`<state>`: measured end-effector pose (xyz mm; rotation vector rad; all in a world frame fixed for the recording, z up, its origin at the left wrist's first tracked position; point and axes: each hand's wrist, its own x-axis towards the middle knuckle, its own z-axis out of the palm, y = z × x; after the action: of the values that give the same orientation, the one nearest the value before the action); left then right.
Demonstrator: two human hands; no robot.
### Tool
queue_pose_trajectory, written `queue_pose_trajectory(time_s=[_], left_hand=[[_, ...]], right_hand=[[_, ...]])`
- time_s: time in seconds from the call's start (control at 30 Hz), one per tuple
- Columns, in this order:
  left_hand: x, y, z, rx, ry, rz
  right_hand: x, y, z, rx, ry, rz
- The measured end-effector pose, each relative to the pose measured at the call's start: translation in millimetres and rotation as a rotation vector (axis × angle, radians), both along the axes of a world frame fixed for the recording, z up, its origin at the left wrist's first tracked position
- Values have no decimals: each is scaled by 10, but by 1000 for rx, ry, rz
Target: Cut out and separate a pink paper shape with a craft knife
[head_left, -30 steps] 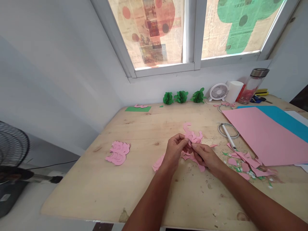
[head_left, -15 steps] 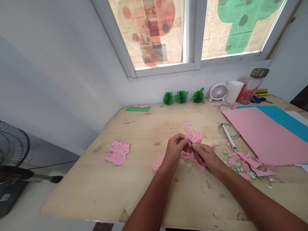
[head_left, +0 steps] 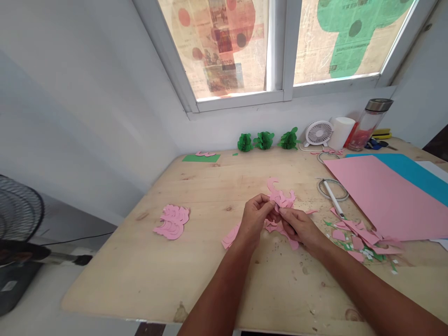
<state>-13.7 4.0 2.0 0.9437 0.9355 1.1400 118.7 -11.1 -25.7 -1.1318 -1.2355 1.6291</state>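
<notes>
Pink paper cutouts [head_left: 281, 198] with curved edges show just beyond my fingertips, over the middle of the table. My left hand [head_left: 257, 215] is closed, thumb and forefinger pinching the pink paper. From the other side my right hand [head_left: 300, 225] pinches at the same spot, its fingertips almost touching the left ones. The exact piece between them is mostly covered by the fingers. More pink paper scraps [head_left: 280, 228] lie on the table beneath my hands. A pink strip [head_left: 230, 238] sits partly behind my left wrist.
Stacked pink cutouts [head_left: 171, 221] lie to the left. Mixed scraps [head_left: 364, 240], a white pen [head_left: 333, 198] and a large pink sheet [head_left: 388, 198] are on the right. Green paper figures [head_left: 264, 140], a small fan [head_left: 318, 134] and a glass bottle [head_left: 369, 126] line the wall.
</notes>
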Motion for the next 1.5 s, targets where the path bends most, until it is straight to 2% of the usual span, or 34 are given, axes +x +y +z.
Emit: queue_pose_trajectory(time_s=[1.5], left_hand=[[-3,2,-12,12,7,-6]], right_hand=[[-5,9,3,1,5,13]])
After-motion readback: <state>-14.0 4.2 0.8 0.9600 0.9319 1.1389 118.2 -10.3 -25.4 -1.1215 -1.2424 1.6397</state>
